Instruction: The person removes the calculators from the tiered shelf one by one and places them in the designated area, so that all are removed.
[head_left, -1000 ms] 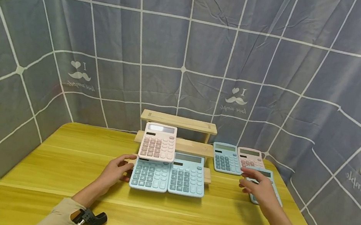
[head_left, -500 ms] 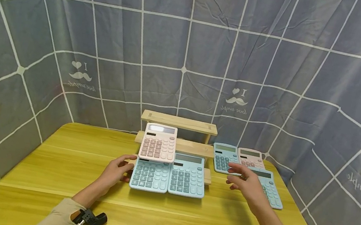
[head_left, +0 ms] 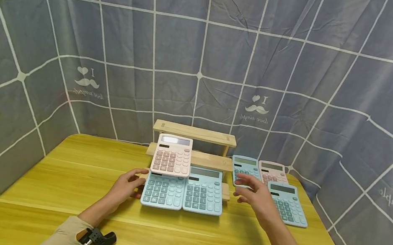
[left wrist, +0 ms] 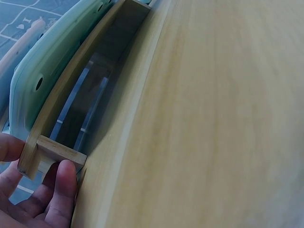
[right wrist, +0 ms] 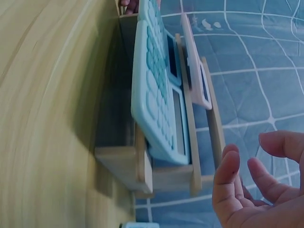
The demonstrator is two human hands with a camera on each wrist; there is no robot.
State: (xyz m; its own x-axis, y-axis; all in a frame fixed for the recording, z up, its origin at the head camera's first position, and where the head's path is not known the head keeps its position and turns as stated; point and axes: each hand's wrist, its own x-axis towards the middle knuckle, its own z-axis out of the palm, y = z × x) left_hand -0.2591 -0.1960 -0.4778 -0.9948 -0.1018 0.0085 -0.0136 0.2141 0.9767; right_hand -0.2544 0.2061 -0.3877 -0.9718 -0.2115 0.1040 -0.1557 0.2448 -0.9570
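A tiered wooden stand (head_left: 195, 132) bears a pink calculator (head_left: 174, 146) on a higher step. Two light blue calculators lean side by side on its lowest step, the left one (head_left: 162, 195) partly behind the pink one, the right one (head_left: 204, 195) beside it. My left hand (head_left: 126, 186) holds the stand's left end; in the left wrist view its fingers (left wrist: 64, 190) are curled about the wooden corner. Right of the stand, my right hand (head_left: 256, 195) hovers with fingers loosely bent and nothing in it, overlapping a blue calculator (head_left: 245, 162) in the head view.
On the table's right side lie more calculators: a pink one (head_left: 272, 172) at the back and a blue one (head_left: 287, 206) slightly turned in front. A grey curtain (head_left: 202, 55) with white lines surrounds the yellow wooden table (head_left: 179, 238).
My right hand has moved left, away from the front blue calculator on the right and toward the stand. My left hand and the calculators have stayed put.
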